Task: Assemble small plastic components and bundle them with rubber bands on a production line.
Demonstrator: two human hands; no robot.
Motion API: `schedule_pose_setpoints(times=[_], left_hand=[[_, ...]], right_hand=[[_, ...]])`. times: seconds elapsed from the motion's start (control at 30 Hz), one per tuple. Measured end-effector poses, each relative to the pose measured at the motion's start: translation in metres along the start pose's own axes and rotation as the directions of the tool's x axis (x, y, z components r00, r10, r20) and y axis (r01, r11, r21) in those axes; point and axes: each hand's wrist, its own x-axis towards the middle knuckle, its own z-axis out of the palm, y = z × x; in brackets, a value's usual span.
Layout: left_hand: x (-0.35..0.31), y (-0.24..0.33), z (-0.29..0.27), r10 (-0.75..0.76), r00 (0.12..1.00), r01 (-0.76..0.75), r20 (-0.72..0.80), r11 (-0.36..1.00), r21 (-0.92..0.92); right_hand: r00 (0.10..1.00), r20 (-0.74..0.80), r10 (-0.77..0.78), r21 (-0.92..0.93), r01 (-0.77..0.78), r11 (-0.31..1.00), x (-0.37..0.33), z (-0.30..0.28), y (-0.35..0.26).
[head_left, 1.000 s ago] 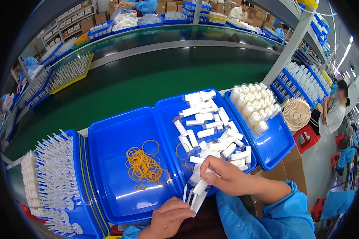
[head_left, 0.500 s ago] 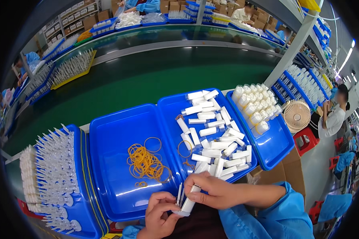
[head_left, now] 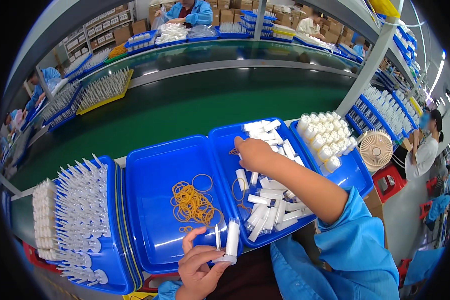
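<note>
My left hand (head_left: 200, 267), low in the middle, is closed on a whitish plastic piece with a round base (head_left: 226, 260). A thin stem (head_left: 218, 237) and a white block (head_left: 232, 237) stand up side by side from that base. My right hand (head_left: 257, 152) reaches across the blue tray of white blocks (head_left: 255, 245), its fingers curled down at the tray's far left part. Whatever lies between those fingertips is hidden. Several white blocks (head_left: 270, 195) with clear ends lie loose around and under the right forearm. Beside the fingers shows a reddish-brown band (head_left: 233, 151).
Left of it, a blue tray (head_left: 155, 150) carries a heap of yellow rubber bands (head_left: 192, 202). Stacked trays at far left hold upright stemmed plastic pieces (head_left: 82, 210). At right are banded white bundles (head_left: 325, 135) and a fan (head_left: 376, 151). A green conveyor (head_left: 185, 100) runs behind.
My right hand has left the piece in my left hand and moved up and away into the tray of white blocks. The left hand keeps holding the piece, now tilted more upright.
</note>
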Motion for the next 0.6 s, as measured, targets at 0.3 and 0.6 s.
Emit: schedule_pose_setpoints(times=[0.3, 0.6], left_hand=[[0.001, -0.018, 0.009, 0.045, 0.999, -0.046, -0.017, 0.998, -0.034], [0.006, -0.022, 0.013, 0.093, 0.991, -0.094, 0.093, 0.996, 0.004]], right_hand=[[0.997, -0.069, 0.019, 0.645, 0.03, 0.764, -0.048, -0.013, 0.001], [0.94, 0.169, -0.297, 0.872, -0.283, -0.4, -0.114, -0.014, -0.036]])
